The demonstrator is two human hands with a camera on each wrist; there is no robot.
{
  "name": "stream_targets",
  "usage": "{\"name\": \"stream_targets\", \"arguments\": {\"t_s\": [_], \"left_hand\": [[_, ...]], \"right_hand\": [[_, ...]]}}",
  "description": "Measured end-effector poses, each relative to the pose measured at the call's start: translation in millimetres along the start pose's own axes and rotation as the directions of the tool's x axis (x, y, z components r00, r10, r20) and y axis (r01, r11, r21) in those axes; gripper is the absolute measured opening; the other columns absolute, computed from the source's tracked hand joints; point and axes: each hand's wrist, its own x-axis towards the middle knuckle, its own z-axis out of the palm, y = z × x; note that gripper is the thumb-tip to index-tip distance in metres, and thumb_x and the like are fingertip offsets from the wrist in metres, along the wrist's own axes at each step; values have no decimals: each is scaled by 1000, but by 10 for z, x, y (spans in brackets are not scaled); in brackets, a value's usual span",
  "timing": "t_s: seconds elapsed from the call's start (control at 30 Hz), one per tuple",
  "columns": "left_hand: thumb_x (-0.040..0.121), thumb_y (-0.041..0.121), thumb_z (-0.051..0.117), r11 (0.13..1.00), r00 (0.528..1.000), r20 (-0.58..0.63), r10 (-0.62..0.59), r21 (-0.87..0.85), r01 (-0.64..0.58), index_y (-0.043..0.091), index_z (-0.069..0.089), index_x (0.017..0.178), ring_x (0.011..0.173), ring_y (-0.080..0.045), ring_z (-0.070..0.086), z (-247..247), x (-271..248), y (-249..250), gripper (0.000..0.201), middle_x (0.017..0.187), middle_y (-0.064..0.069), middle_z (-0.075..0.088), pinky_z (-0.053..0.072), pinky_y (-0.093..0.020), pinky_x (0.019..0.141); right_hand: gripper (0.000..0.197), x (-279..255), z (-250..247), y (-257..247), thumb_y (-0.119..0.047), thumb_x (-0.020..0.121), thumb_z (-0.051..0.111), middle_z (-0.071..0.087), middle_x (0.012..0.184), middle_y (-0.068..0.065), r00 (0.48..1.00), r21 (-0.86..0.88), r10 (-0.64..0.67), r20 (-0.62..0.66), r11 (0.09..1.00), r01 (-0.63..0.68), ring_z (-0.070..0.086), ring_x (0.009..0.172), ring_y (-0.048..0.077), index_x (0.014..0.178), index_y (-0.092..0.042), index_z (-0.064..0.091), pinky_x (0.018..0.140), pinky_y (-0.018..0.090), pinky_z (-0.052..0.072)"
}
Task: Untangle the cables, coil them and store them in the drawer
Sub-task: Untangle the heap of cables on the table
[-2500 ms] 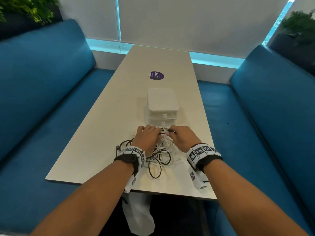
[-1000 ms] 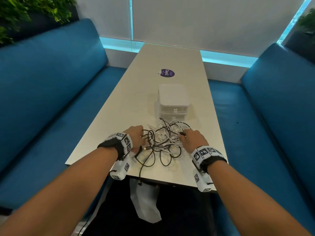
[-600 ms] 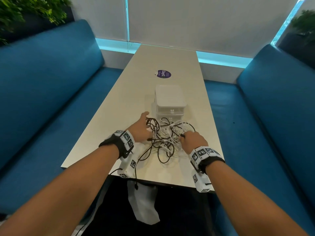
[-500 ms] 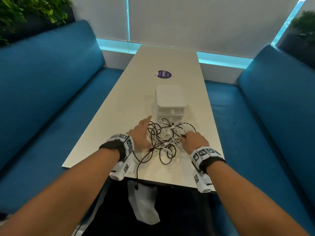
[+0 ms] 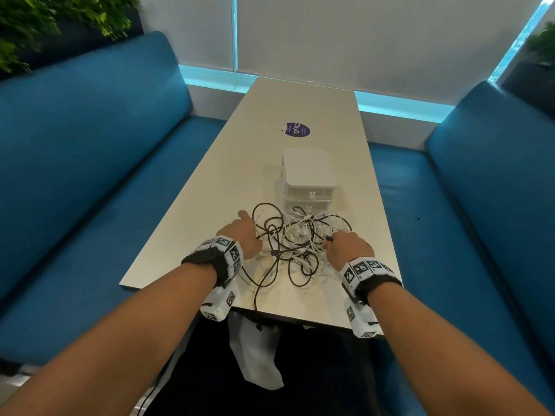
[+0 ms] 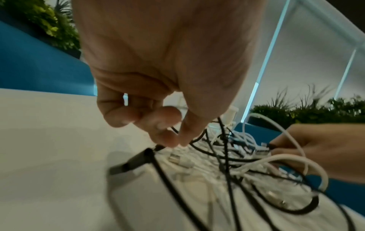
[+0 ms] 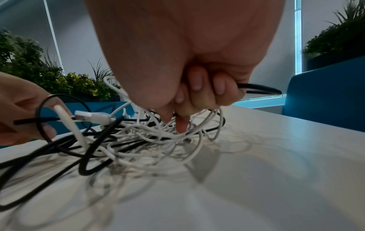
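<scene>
Left hand (image 5: 244,235) drawn back, now pinching black cable (image 6: 199,137); right hand (image 5: 345,247) fist gripping black cable, tangle (image 5: 300,238) between.

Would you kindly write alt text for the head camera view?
Two hands, the left hand and right hand, pinch strands of a tangle of black and white cables on a pale table. A small white drawer unit stands just beyond, between blue sofas.
</scene>
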Motion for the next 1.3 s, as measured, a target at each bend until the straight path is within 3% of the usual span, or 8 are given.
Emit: {"name": "stream_targets", "arguments": {"t_s": [0.13,0.3,0.37,0.53,0.7,0.87,1.0,1.3], "left_hand": [[82,41,71,992,987,162,-10,-124,30,7,34,116,71,-19,68,-114,-117,77,61,93,-6,64,51,-29,54],[75,50,80,968,906,407,115,159,-195,12,56,95,87,-22,61,-5,-271,158,49,96,-2,63,48,-31,73],[86,34,72,927,906,376,195,230,-296,10,60,103,101,-26,63,47,-313,201,32,112,-7,65,50,-30,77],[97,10,55,956,974,145,174,214,-203,11,49,81,76,-25,68,-349,-207,223,16,84,-10,64,50,-27,51],[98,16,56,948,938,-217,269,-111,-298,15,53,93,88,-31,60,-725,79,178,5,102,-11,63,51,-38,77],[78,45,78,980,968,169,184,50,-194,15,58,108,90,-21,64,-328,-46,188,47,102,-2,67,51,-33,72],[65,50,87,986,953,283,108,91,-139,8,31,142,110,-28,59,4,-158,142,104,125,-9,57,50,-36,82],[91,15,59,946,948,-38,317,83,-313,12,52,121,101,-36,62,-197,-23,157,30,115,-14,60,48,-35,76]], "right_hand": [[35,-27,-23,-23,-41,101,44,65,108,10,1000,-19,1,3,1000,-1,65,97,31,109,-13,63,74,35,48],[31,-47,-51,-62,-39,99,48,67,106,10,1000,7,2,17,1000,-2,65,94,31,104,-13,64,79,37,54],[31,-69,-55,-65,-39,98,48,67,105,10,1000,24,3,18,1000,-4,65,93,31,102,-13,64,80,38,55],[32,-91,-39,-24,-40,99,48,65,108,10,999,36,-2,38,999,1,65,95,31,107,-12,63,79,38,54],[32,-70,-53,19,-39,99,48,66,105,10,998,53,-16,61,999,13,65,93,31,104,-12,63,79,38,54],[33,-64,-40,61,-41,98,48,67,103,9,999,58,-5,52,998,2,65,90,31,104,-13,64,78,38,55],[33,-64,4,77,-42,98,47,67,103,9,999,46,-9,52,999,7,65,89,30,104,-15,65,74,34,52],[32,-55,57,53,-41,98,48,68,103,7,998,68,-2,61,998,-2,65,91,29,104,-15,65,71,31,46]]}}
